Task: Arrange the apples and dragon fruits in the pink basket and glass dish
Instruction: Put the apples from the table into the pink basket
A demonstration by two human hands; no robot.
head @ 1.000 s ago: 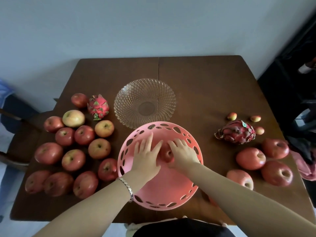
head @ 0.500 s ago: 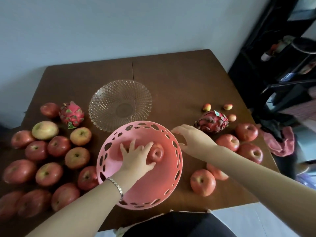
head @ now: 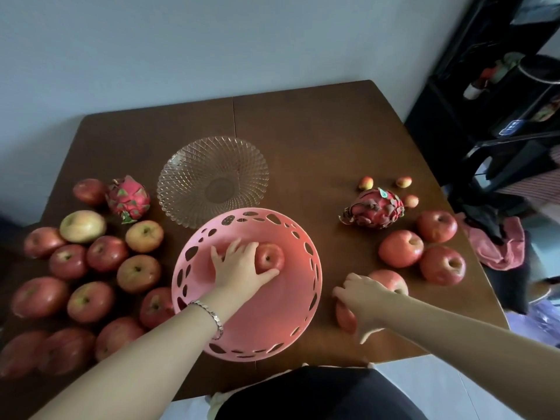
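Under your left hand (head: 239,265) is the inside of the pink basket (head: 285,310). Your fingers lie spread wide and relaxed there, gripping nothing. Your thumb and forefinger touch the basket apple (head: 269,256), which sits just to the thumb side of that hand. Whether your palm covers another fruit cannot be told from this view. A bracelet (head: 212,316) circles that wrist.

Your right hand (head: 360,295) is outside the basket, just past its rim. It is curled over the table apple (head: 344,318), fingers arched across the top and thumb tucked at the near side, so it holds that fruit against the table (head: 303,131). Just beyond your right knuckles sits a further apple (head: 392,278), and farther out from that hand are three more apples (head: 400,248) and the right dragon fruit (head: 374,209).

Straight ahead of your left fingertips, past the basket's far rim, stands the glass dish (head: 181,165). To the outer side of your left forearm is the large group of apples (head: 138,272). The left dragon fruit (head: 128,197) lies beyond them, near the dish.
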